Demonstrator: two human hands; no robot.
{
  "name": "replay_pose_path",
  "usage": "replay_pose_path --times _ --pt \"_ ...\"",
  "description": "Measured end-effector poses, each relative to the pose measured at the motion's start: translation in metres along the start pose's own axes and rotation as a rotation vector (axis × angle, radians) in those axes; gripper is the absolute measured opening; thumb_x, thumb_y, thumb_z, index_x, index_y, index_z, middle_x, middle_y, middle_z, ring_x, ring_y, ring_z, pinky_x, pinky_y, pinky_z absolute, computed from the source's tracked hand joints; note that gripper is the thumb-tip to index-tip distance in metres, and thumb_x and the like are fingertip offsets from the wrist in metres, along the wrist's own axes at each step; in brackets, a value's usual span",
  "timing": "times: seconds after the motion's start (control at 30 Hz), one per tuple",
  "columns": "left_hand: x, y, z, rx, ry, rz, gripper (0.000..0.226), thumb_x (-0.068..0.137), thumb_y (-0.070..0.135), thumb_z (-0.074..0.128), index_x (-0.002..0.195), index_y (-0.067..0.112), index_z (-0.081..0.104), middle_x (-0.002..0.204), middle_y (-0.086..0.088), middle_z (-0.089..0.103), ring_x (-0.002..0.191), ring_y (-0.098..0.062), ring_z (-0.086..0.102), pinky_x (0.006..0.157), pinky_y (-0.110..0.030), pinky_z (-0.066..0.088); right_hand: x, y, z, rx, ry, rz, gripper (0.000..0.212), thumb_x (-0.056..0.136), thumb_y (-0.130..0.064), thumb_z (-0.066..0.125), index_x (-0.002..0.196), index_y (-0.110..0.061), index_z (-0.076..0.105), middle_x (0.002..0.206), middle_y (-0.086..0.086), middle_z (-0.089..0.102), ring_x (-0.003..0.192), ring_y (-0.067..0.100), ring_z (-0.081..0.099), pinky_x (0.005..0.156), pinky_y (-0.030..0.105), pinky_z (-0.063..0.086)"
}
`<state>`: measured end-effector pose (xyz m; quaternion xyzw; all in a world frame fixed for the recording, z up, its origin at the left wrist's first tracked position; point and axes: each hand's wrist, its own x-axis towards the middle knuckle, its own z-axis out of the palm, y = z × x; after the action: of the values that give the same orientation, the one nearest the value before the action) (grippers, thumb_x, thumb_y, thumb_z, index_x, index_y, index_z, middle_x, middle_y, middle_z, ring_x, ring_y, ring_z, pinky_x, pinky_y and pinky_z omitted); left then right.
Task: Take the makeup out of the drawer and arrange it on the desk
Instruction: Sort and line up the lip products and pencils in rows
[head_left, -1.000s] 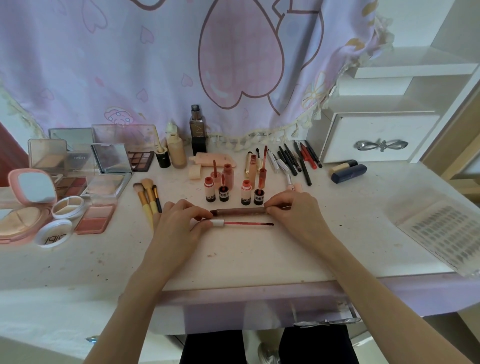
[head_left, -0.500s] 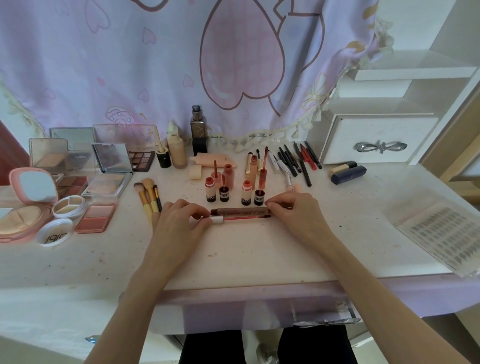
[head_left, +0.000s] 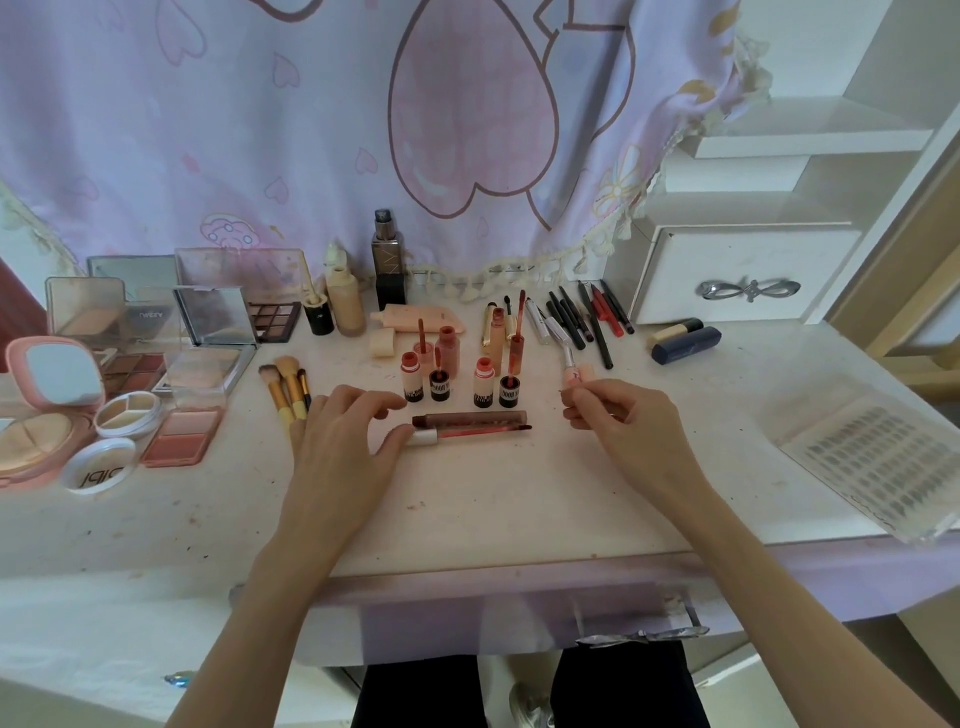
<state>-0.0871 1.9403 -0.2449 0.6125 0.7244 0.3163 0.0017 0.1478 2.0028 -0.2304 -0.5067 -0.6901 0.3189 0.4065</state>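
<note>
Both hands had let go of the lip gloss tube (head_left: 470, 418) and its wand (head_left: 467, 433), which lay side by side on the white worktop (head_left: 519, 499) under a heart-print curtain (head_left: 363, 130). Her left hand (head_left: 345, 441) hovered spread, thumb touching the wand's cap. Her right hand (head_left: 618, 421) pinched a small pink tube (head_left: 574, 371).

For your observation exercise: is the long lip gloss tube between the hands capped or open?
Open. The tube lies flat, its wand out beside it on the desk.
</note>
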Motion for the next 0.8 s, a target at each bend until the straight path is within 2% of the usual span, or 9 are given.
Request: replay_pose_path --times 0.07,0.13,0.17,0.23,0.33,0.43,0.53,0.67,0.8 --pt "-0.005 0.013 -0.001 -0.057 0.071 0.064 0.026 0.084 0.020 0.065 0.110 0.016 0.063 0.097 0.008 0.047 0.090 -0.010 0.041 0.082 -0.025 0.030 0.000 0.003 -0.010 0.021 0.054 -0.001 0.015 0.092 -0.017 0.055 0.090 -0.023 0.069 0.077 -0.011 0.067 0.076 0.007 0.066 0.076 0.017 0.051" --pt "-0.015 0.035 0.004 -0.140 0.057 0.171 0.024 0.084 0.017 0.064 0.107 0.013 0.064 0.097 0.007 0.050 0.092 -0.010 0.042 0.082 -0.018 0.033 0.004 0.011 -0.022 0.017 0.132 0.008 0.017 0.092 -0.013 0.055 0.086 -0.023 0.067 0.078 -0.008 0.067 0.076 0.012 0.066 0.077 0.022 0.051" --pt "-0.020 0.046 0.009 -0.170 0.012 0.232 0.024 0.084 0.017 0.063 0.108 0.014 0.064 0.100 0.005 0.052 0.095 -0.011 0.044 0.086 -0.017 0.034 0.008 0.017 -0.028 -0.015 0.172 0.013 0.016 0.092 -0.012 0.054 0.089 -0.020 0.068 0.081 -0.005 0.068 0.078 0.014 0.065 0.077 0.024 0.050" --pt "-0.028 0.068 0.021 -0.178 -0.122 0.365 0.027 0.086 0.020 0.061 0.113 0.016 0.063 0.109 0.001 0.056 0.106 -0.014 0.047 0.095 -0.019 0.032 0.019 0.030 -0.040 -0.140 0.246 0.015 0.017 0.092 -0.011 0.053 0.096 -0.014 0.069 0.092 0.000 0.068 0.080 0.013 0.060 0.075 0.018 0.042" --pt "-0.031 0.094 0.042 -0.174 -0.315 0.550 0.034 0.092 0.024 0.053 0.125 0.016 0.056 0.128 -0.003 0.051 0.122 -0.018 0.042 0.103 -0.026 0.031 0.040 0.050 -0.060 -0.355 0.298 0.008 0.024 0.091 -0.004 0.048 0.104 -0.009 0.068 0.105 0.008 0.066 0.090 0.019 0.055 0.073 0.013 0.031" --pt "-0.030 0.107 0.060 -0.108 -0.442 0.648 0.041 0.098 0.029 0.040 0.137 0.019 0.042 0.147 0.000 0.035 0.140 -0.015 0.021 0.113 -0.029 0.017 0.061 0.067 -0.076 -0.606 0.236 -0.003 0.033 0.091 0.001 0.043 0.117 -0.007 0.061 0.122 0.015 0.057 0.112 0.035 0.045 0.091 0.026 0.031" --pt "-0.025 0.107 0.071 -0.020 -0.486 0.684 0.046 0.100 0.035 0.027 0.145 0.026 0.028 0.154 0.007 0.019 0.143 -0.008 0.006 0.115 -0.023 -0.002 0.078 0.075 -0.085 -0.839 0.121 0.013 0.037 0.092 -0.004 0.043 0.128 -0.010 0.052 0.135 0.010 0.049 0.122 0.034 0.037 0.095 0.042 0.034" --pt "-0.017 0.105 0.076 0.015 -0.527 0.717 0.048 0.100 0.038 0.023 0.147 0.029 0.019 0.156 0.011 0.012 0.143 -0.005 0.000 0.115 -0.023 -0.007 0.092 0.074 -0.087 -1.011 0.015 0.054 0.034 0.092 -0.010 0.044 0.124 -0.012 0.053 0.129 0.008 0.053 0.122 0.029 0.038 0.092 0.041 0.032" --pt "-0.017 0.104 0.078 -0.007 -0.531 0.711 0.048 0.099 0.039 0.023 0.146 0.031 0.020 0.155 0.012 0.012 0.143 -0.004 0.001 0.115 -0.023 -0.007 0.089 0.076 -0.088 -1.044 0.029 0.024 0.032 0.090 -0.012 0.049 0.121 -0.011 0.057 0.123 0.010 0.053 0.118 0.030 0.039 0.091 0.041 0.032"
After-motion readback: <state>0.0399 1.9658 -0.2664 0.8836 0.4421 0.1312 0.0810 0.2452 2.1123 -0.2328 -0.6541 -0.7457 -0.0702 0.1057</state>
